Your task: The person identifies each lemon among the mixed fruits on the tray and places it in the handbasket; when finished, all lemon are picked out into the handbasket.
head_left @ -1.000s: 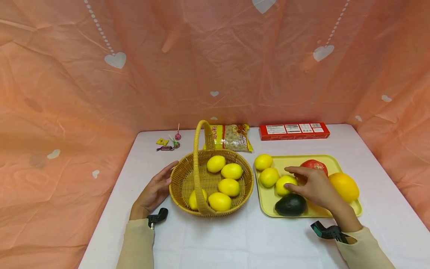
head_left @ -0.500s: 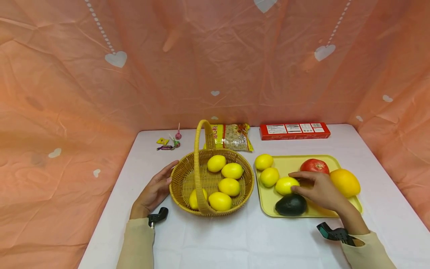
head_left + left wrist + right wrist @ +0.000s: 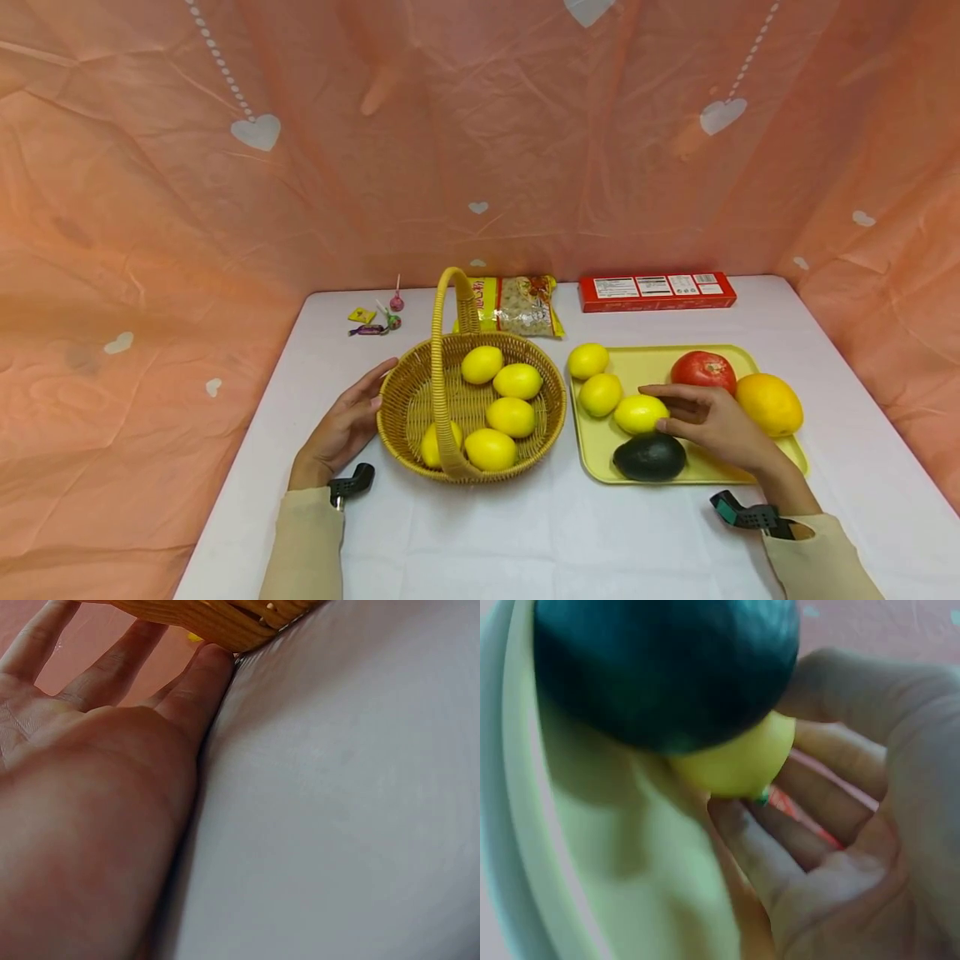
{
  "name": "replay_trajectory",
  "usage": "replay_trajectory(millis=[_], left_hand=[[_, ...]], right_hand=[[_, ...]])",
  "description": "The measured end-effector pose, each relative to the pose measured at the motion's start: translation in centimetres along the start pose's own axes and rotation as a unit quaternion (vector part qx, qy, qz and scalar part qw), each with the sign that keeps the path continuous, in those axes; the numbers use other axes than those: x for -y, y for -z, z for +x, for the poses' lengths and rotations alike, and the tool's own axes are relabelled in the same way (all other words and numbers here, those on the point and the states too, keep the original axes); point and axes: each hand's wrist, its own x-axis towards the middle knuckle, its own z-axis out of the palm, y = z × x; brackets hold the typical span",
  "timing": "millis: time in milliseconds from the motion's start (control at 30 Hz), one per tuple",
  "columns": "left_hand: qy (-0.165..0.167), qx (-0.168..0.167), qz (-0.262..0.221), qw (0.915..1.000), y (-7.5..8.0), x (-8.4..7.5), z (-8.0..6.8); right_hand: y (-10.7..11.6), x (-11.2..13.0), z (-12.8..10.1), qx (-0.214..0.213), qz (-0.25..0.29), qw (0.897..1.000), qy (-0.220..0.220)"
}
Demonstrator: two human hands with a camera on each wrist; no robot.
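Observation:
My left hand (image 3: 341,433) rests with extended fingers against the left side of a wicker basket (image 3: 397,417) that has a tall arched handle. Several lemons (image 3: 491,450) lie inside it. In the left wrist view, fingertips (image 3: 217,660) meet the woven wall (image 3: 225,622) low at the cloth. Over a yellow tray (image 3: 723,475), my right hand (image 3: 720,425) has thumb and fingers around one end of a lemon (image 3: 637,414). A dark avocado (image 3: 649,457) lies just in front of that lemon. In the right wrist view the avocado (image 3: 667,667) partly hides the lemon (image 3: 739,761).
Two other lemons (image 3: 601,395) sit at the tray's left side. A red fruit (image 3: 703,371) and a big orange-yellow fruit (image 3: 771,406) lie at its right. Behind stand a snack bag (image 3: 521,307) and a red box (image 3: 658,293). Candies (image 3: 369,330) lie back left.
My right hand has shifted slightly right and come down to the lemon by the avocado, closing its fingers in. That lemon has turned to lie more sideways. My left hand stays put.

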Motion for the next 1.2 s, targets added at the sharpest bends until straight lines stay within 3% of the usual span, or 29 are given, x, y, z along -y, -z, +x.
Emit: replay_trajectory(millis=[200,567,767,933,1200], left_hand=[[0.003,-0.001,-0.001,1.0000,-0.1,-0.2,-0.1],[-0.001,0.001,-0.002,1.0000,-0.1,-0.2,-0.1],[-0.005,0.007,-0.004,1.0000,-0.2,-0.3,-0.2],[-0.007,0.009,0.000,0.9999,-0.3,-0.4,-0.2],[-0.003,0.004,-0.007,1.0000,-0.3,-0.3,-0.1]], right_hand=[[0.1,-0.8,0.0,0.007,0.039,0.999,-0.013],[-0.2,-0.6,0.0,-0.010,0.038,0.999,-0.021],[0.2,0.2,-0.4,-0.031,0.054,0.998,0.023],[0.2,1.1,-0.4,-0.023,0.088,0.994,0.066],[-1.3,4.7,0.9,-0.015,0.081,0.994,0.069]])
